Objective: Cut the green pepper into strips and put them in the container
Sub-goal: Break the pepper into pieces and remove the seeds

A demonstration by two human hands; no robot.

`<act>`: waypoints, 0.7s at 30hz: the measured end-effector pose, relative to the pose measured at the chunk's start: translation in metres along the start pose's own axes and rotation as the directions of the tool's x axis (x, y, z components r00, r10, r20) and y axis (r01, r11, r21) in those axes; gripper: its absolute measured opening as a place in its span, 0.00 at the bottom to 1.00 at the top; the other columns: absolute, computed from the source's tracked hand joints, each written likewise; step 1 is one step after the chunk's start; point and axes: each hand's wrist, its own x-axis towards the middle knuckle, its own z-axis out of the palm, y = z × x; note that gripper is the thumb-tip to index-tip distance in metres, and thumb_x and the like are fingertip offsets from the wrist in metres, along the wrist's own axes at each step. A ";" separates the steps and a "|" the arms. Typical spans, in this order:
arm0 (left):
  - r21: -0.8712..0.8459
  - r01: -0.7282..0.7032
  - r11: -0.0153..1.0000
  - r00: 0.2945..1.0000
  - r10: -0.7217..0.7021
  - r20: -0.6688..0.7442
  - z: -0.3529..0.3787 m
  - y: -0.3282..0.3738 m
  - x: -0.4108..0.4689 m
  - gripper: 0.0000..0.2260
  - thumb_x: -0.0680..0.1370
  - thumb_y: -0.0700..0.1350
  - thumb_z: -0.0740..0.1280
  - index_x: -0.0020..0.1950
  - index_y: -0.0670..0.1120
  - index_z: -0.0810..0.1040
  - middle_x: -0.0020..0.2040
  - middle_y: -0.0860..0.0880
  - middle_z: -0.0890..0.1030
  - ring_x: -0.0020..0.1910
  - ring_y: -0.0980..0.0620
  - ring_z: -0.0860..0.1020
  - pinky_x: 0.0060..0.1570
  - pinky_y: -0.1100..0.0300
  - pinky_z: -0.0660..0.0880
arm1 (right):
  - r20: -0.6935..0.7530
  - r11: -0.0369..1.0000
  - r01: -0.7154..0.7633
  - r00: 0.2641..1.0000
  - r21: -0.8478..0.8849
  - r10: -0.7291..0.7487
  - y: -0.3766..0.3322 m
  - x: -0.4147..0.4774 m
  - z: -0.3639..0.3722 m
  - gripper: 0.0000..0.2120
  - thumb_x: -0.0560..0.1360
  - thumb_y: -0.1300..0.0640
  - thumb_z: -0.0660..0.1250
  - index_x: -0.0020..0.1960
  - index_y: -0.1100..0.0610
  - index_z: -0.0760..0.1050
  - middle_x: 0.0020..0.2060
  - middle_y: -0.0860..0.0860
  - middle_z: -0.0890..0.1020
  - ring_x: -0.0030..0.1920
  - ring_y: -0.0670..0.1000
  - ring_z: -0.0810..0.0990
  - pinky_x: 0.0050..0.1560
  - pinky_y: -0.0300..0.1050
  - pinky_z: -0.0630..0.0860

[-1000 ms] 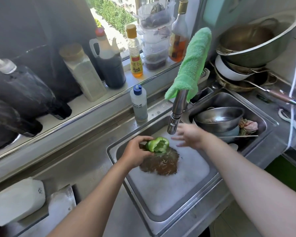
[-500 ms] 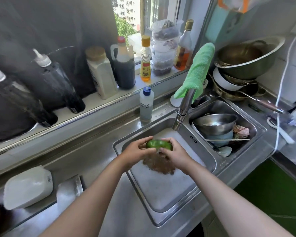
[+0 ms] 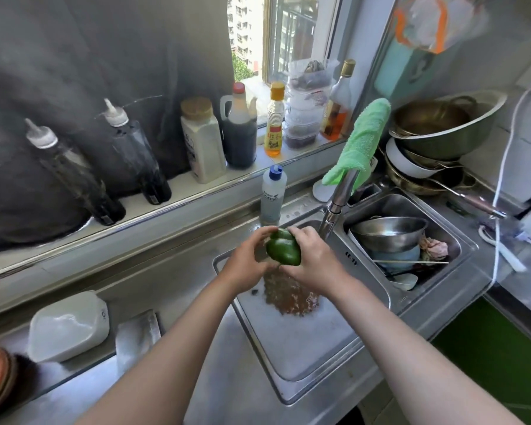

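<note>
A whole green pepper [image 3: 283, 250] is held between both hands above the left basin of the steel sink [image 3: 307, 342]. My left hand [image 3: 248, 262] grips its left side and my right hand [image 3: 314, 261] wraps its right side. Water spills from under the pepper onto a brownish patch [image 3: 290, 294] on the basin floor. The faucet [image 3: 337, 205], draped with a green cloth [image 3: 360, 145], stands just behind my right hand. A white lidded container [image 3: 68, 326] sits on the counter at the left.
The right basin [image 3: 451, 240] holds a steel bowl [image 3: 388, 233] and dishes. Stacked pots and bowls [image 3: 442, 130] sit at the back right. Bottles line the window sill [image 3: 196, 182], with a dish soap bottle [image 3: 272, 194] behind the sink. A white cord [image 3: 503, 167] hangs at the right.
My right hand came from the faucet onto the pepper, so both hands now hold it. The pepper has been lifted a little and turned, its dark outer skin facing up.
</note>
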 end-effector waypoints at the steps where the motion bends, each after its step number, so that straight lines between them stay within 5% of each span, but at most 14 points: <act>1: 0.047 0.025 0.999 1.000 -0.024 -0.018 0.002 -0.005 -0.001 0.30 0.72 0.34 0.75 0.67 0.56 0.72 0.64 0.55 0.77 0.63 0.62 0.74 0.61 0.66 0.72 | 0.010 0.997 -0.064 0.998 0.031 0.064 0.010 -0.002 0.017 0.35 0.69 0.47 0.77 0.71 0.55 0.69 0.58 0.54 0.74 0.56 0.53 0.76 0.57 0.46 0.73; 5: 0.183 0.240 0.953 0.965 -0.254 0.058 0.016 -0.033 -0.007 0.28 0.76 0.37 0.72 0.72 0.54 0.69 0.69 0.48 0.73 0.68 0.49 0.72 0.65 0.53 0.73 | 0.347 0.928 -0.363 0.862 -0.087 0.370 0.050 -0.021 0.070 0.35 0.68 0.39 0.76 0.67 0.57 0.71 0.59 0.56 0.77 0.59 0.58 0.79 0.58 0.48 0.77; 9: 0.158 0.259 0.953 0.966 -0.254 -0.049 0.026 -0.038 -0.005 0.20 0.81 0.39 0.65 0.72 0.50 0.71 0.67 0.49 0.76 0.64 0.51 0.75 0.63 0.57 0.72 | -0.066 0.967 -0.217 0.971 0.136 0.228 0.028 -0.010 0.048 0.35 0.77 0.46 0.71 0.74 0.61 0.59 0.64 0.58 0.69 0.62 0.58 0.73 0.62 0.54 0.73; 11: 0.108 0.283 0.953 0.956 -0.271 -0.114 0.029 -0.034 -0.003 0.18 0.83 0.39 0.61 0.72 0.50 0.70 0.65 0.49 0.77 0.63 0.53 0.75 0.60 0.61 0.70 | -0.134 0.980 -0.155 0.976 0.124 0.172 0.023 -0.005 0.041 0.35 0.78 0.48 0.70 0.75 0.62 0.58 0.64 0.58 0.68 0.61 0.57 0.72 0.60 0.53 0.74; 13: 0.121 0.318 0.940 0.945 -0.303 -0.125 0.030 -0.033 0.000 0.18 0.83 0.40 0.59 0.73 0.50 0.69 0.65 0.48 0.77 0.61 0.55 0.74 0.58 0.63 0.69 | 0.136 0.943 -0.331 0.936 0.026 0.325 0.030 -0.005 0.045 0.32 0.79 0.47 0.68 0.73 0.63 0.59 0.64 0.61 0.70 0.62 0.61 0.74 0.59 0.57 0.77; 15: 0.173 0.312 0.934 0.950 -0.307 -0.056 0.033 -0.028 0.001 0.20 0.83 0.41 0.60 0.75 0.50 0.68 0.68 0.48 0.75 0.63 0.53 0.75 0.59 0.63 0.68 | 0.383 0.878 -0.459 0.793 -0.135 0.473 0.038 -0.011 0.052 0.34 0.79 0.46 0.68 0.74 0.65 0.60 0.67 0.63 0.71 0.64 0.63 0.75 0.61 0.56 0.77; 21: 0.172 0.160 0.972 0.986 -0.147 -0.083 0.035 -0.022 0.011 0.20 0.80 0.38 0.66 0.72 0.49 0.73 0.66 0.50 0.76 0.63 0.53 0.75 0.66 0.61 0.69 | 0.078 0.985 -0.149 0.987 0.088 0.142 0.024 0.002 0.041 0.33 0.79 0.45 0.67 0.75 0.60 0.58 0.64 0.59 0.68 0.62 0.62 0.73 0.61 0.56 0.72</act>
